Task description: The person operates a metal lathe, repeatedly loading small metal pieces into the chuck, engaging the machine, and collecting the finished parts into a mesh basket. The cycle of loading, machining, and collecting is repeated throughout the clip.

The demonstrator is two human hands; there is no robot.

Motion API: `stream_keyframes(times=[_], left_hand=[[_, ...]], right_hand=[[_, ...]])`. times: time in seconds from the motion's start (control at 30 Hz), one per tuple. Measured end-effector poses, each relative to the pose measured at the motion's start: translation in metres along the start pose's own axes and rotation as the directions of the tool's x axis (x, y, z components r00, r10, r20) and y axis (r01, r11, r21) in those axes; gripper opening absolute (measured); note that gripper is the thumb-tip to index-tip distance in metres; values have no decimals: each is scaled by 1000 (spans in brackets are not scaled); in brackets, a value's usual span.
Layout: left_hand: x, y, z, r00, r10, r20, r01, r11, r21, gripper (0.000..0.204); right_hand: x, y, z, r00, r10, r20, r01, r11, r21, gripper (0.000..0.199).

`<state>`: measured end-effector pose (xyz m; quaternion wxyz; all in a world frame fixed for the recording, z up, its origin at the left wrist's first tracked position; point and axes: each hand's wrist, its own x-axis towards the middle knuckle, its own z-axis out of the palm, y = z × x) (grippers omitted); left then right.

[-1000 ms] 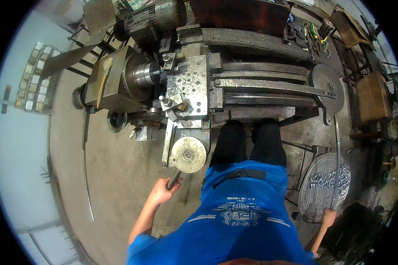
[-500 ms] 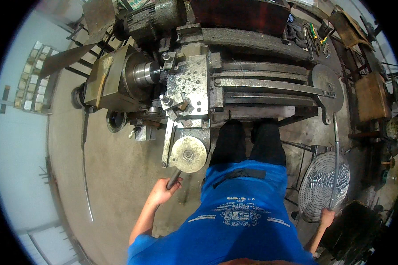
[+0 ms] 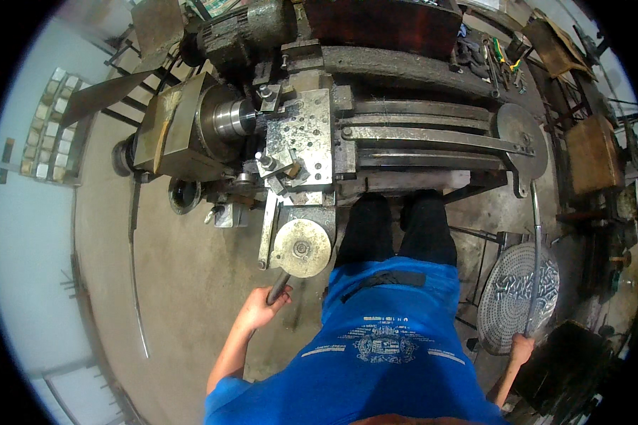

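A small metal lathe [image 3: 301, 134] stands in front of me. My left hand [image 3: 264, 306] is wrapped round a dark handle [image 3: 278, 285] that sticks out from the round handwheel [image 3: 302, 248] at the lathe's near side. Far to the right, my right hand [image 3: 522, 347] grips the lower end of a long metal lever [image 3: 536, 248], which hangs from a round plate [image 3: 523, 139] at the bed's right end. To the left, a shiny ringed chuck [image 3: 235, 117] faces a cutting tool [image 3: 267, 95] clamped on the drilled cross slide [image 3: 302, 134].
Behind the lever, a perforated round tray [image 3: 500, 322] holds many small metal pieces [image 3: 524, 287]. Pliers and wrenches [image 3: 502, 64] lie at the back right. A motor [image 3: 244, 32] sits behind the headstock [image 3: 174, 134]. Another long rod [image 3: 138, 297] slants down on the left.
The right-hand lever and my right hand on it have shifted very slightly left. My left hand stays on the handwheel's handle, which looks unmoved.
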<state>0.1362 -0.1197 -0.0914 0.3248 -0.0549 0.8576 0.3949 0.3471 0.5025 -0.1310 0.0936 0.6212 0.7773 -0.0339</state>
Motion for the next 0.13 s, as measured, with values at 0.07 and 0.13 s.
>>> stream_keyframes(times=[0.07,0.13], left_hand=[[0,1,-1,1000,6,2,-6,1000,3,21],[0,0,-1,1000,10,3,-10,1000,5,21]], right_hand=[[3,6,4,1000,-27,-8,27,1000,-13,50],[3,10,7,999,-53,-7,53,998,-35,50]])
